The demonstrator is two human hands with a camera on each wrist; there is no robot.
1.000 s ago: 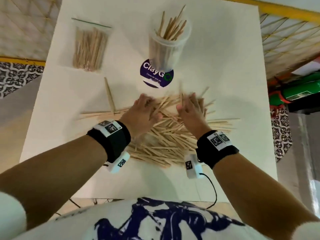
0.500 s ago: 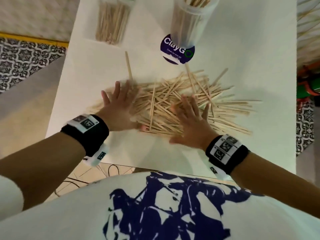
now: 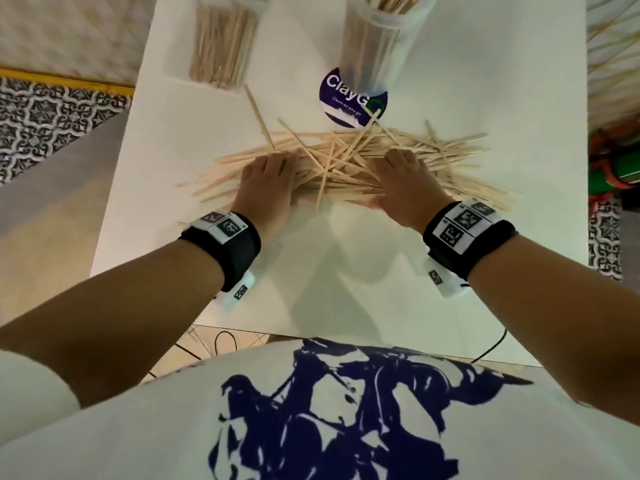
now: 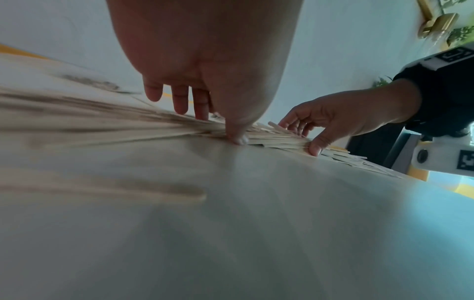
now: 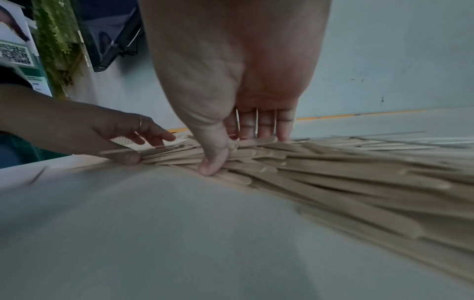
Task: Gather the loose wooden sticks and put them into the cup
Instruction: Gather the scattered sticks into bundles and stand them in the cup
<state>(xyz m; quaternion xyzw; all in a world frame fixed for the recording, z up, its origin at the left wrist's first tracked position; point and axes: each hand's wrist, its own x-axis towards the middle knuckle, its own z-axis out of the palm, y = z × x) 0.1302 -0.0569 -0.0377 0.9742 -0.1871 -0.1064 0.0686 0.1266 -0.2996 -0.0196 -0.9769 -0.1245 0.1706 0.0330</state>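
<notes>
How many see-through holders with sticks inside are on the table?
2. One cup stands at the far middle, by the purple sticker; one clear packet lies far left.

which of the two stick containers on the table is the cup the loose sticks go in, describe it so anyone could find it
On the white table, look past the loose sticks to the far edge. The cup is the tall clear one standing on a round purple sticker; the other container, off to its left, has no sticker beneath it.
</notes>
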